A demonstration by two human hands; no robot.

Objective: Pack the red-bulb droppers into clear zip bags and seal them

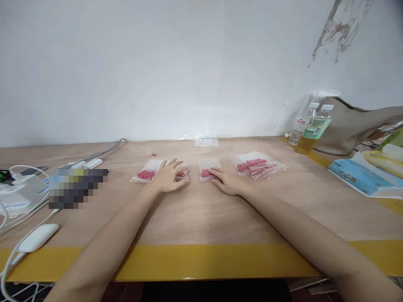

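Clear plastic bags holding red sticks lie on a wooden table (201, 218). My left hand (168, 178) rests flat, fingers spread, on a bag (181, 173) just right of another bag (146, 172). My right hand (226, 182) lies with its fingers stretched onto the lower edge of a small middle bag (208, 170). A pile of several filled bags (258, 165) sits to the right, untouched. An empty clear bag (206, 142) lies near the wall.
Two plastic bottles (310, 126) and a beige bag (349, 126) stand at the back right, with a blue tissue pack (359, 176) beside them. White chargers, cables (19, 188) and a white mouse-like device (37, 237) crowd the left. A yellow strip (201, 262) edges the table front.
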